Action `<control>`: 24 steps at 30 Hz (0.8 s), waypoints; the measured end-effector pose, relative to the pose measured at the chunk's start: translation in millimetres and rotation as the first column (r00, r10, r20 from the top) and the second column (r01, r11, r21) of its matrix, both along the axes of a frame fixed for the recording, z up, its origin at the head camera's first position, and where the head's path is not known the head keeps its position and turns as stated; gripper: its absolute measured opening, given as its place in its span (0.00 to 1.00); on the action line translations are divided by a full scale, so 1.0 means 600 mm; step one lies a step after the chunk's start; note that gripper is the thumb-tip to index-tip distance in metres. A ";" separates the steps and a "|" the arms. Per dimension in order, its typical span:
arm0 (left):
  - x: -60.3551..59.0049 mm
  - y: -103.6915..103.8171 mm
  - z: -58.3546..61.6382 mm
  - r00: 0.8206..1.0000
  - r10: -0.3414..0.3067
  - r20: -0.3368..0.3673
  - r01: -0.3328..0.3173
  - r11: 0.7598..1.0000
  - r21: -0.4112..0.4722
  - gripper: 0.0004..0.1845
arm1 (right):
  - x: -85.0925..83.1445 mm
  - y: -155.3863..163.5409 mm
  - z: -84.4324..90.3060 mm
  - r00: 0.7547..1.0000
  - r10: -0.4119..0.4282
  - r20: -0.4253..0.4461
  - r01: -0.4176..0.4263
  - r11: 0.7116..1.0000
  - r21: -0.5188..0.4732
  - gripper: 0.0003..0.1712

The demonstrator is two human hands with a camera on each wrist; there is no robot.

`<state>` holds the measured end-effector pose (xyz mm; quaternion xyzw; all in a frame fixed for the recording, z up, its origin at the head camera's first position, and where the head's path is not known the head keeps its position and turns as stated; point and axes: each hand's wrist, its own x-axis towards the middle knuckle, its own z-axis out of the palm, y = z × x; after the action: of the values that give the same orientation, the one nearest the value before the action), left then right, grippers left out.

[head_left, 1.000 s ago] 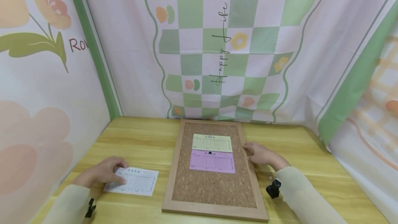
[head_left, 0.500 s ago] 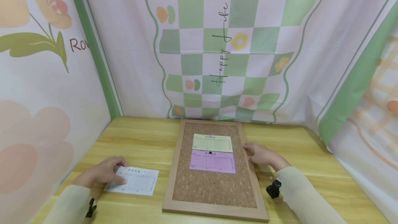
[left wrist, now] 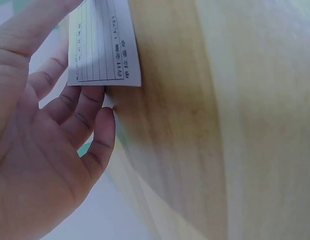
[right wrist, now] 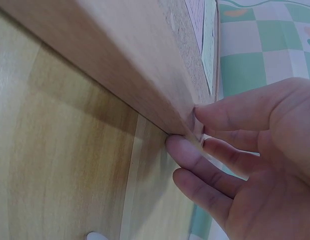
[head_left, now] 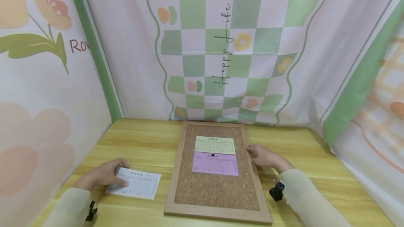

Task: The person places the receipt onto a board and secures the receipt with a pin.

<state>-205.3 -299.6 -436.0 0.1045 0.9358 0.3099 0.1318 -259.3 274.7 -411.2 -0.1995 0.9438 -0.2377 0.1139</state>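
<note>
A white printed form (head_left: 139, 183) lies at the left of the table, and my left hand (head_left: 108, 175) holds its left end, thumb on top and fingers beneath. In the left wrist view, the form (left wrist: 102, 55) stands out past the fingertips. At centre is a wood-framed corkboard (head_left: 217, 193) carrying a yellow form (head_left: 215, 145) above a purple form (head_left: 215, 164). A black pushpin (head_left: 213, 155) sits at the purple form's top edge. My right hand (head_left: 263, 156) grips the right side of the frame; in the right wrist view, thumb and fingers meet the frame edge (right wrist: 144, 75).
The wooden table (head_left: 139, 139) reaches back to a green-checked curtain (head_left: 217, 62). A small pale item (head_left: 274, 180) lies on the table right of the board, near the right wrist camera (head_left: 277, 191).
</note>
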 end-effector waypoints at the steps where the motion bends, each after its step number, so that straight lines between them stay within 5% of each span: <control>1: 0.000 0.000 0.000 1.000 -0.002 0.001 0.002 1.000 -0.004 0.31 | 0.000 0.000 0.000 1.000 -0.002 0.002 0.002 1.000 -0.002 0.31; 15: 0.004 -0.010 0.005 0.999 0.030 -0.016 -0.029 0.998 0.051 0.24 | 0.001 -0.003 0.005 1.000 -0.005 0.011 0.005 1.000 0.020 0.30; 24: 0.000 -0.021 0.001 0.996 -0.044 -0.081 0.057 0.984 0.166 0.21 | 0.001 -0.002 0.003 1.000 0.000 -0.001 0.000 1.000 0.011 0.31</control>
<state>-205.5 -312.5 -435.6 0.1509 0.9077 0.3800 0.0941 -258.4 273.6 -409.7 -0.1989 0.9451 -0.2325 0.1146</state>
